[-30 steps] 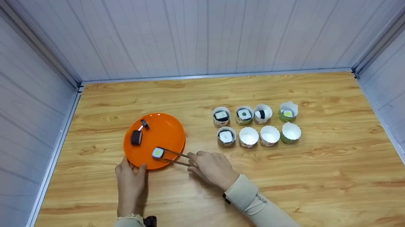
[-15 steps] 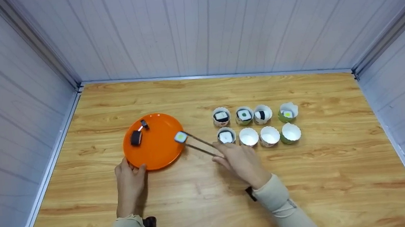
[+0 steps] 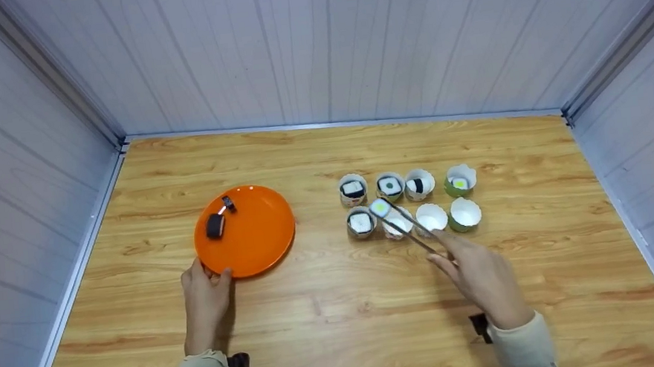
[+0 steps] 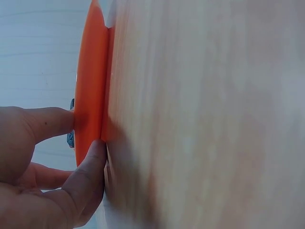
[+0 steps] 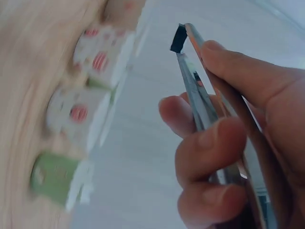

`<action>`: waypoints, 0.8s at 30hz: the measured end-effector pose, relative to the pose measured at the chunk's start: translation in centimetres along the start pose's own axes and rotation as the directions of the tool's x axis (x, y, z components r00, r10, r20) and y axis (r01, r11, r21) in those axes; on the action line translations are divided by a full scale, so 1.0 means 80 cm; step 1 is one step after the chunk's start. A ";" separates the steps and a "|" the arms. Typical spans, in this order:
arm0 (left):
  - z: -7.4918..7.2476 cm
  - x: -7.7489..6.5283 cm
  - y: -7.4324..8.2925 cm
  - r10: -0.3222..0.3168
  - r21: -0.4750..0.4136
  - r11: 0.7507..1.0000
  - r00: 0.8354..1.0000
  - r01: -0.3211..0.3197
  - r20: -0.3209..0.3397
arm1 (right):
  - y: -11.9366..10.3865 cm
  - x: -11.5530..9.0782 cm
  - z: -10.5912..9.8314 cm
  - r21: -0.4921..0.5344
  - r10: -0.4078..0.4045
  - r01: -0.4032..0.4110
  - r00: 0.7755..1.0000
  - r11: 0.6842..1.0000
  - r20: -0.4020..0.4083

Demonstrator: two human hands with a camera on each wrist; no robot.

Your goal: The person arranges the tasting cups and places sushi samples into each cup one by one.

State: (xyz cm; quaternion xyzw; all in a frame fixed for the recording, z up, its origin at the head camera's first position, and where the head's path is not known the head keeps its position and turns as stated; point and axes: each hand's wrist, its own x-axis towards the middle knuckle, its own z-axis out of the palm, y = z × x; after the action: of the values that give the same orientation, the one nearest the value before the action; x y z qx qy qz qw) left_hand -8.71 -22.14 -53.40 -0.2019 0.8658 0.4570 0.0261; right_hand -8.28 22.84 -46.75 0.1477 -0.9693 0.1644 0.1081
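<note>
My left hand [image 3: 206, 296] pinches the near rim of the orange plate [image 3: 262, 233]; in the left wrist view its thumb lies on top and its fingers [image 4: 86, 179] underneath. Two dark sushi pieces, a larger one [image 3: 215, 225] and a smaller one [image 3: 229, 204], lie on the plate's left part. At right, my right hand [image 3: 485, 276] grips metal tongs [image 5: 190, 86], thumb on one arm and fingers curled round the other. Between the tong tips sits a square sushi piece [image 3: 380, 207], white with a yellow-green centre and a dark side. It is above the front cup row, overlapping the second cup [image 3: 398, 232].
Two rows of paper cups stand right of the plate. Sushi pieces sit in the back-row cups [image 3: 461, 180] and in the front-left cup [image 3: 360, 224]. White insides show in the front-right cup [image 3: 465, 213] and its neighbour [image 3: 431, 218]. Pale panels [image 3: 300, 46] wall the table.
My right hand has carried the sushi piece in the tongs off the plate, rightward to above the cups. The left hand has stayed at the plate's rim.
</note>
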 end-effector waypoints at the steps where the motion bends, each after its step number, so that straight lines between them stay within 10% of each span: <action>1: 0.000 0.000 0.000 -0.001 0.000 1.000 1.000 0.001 0.001 | 0.004 -0.003 -0.002 -0.011 0.014 -0.014 1.000 1.000 0.008; 11: -0.002 -0.001 -0.003 -0.008 -0.014 1.000 1.000 0.008 0.010 | 0.023 -0.015 0.001 -0.076 0.125 -0.114 0.979 0.991 0.163; 24: -0.001 0.003 -0.005 0.040 0.002 0.999 0.999 -0.040 -0.009 | 0.027 -0.017 0.005 -0.048 0.119 -0.113 0.981 0.993 0.154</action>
State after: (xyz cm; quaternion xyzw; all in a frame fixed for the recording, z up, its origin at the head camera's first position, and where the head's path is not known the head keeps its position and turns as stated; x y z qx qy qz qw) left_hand -8.80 -22.51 -53.68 -0.1868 0.8701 0.4559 0.0132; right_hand -7.80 24.98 -48.09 0.1014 -0.9847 0.1395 0.0249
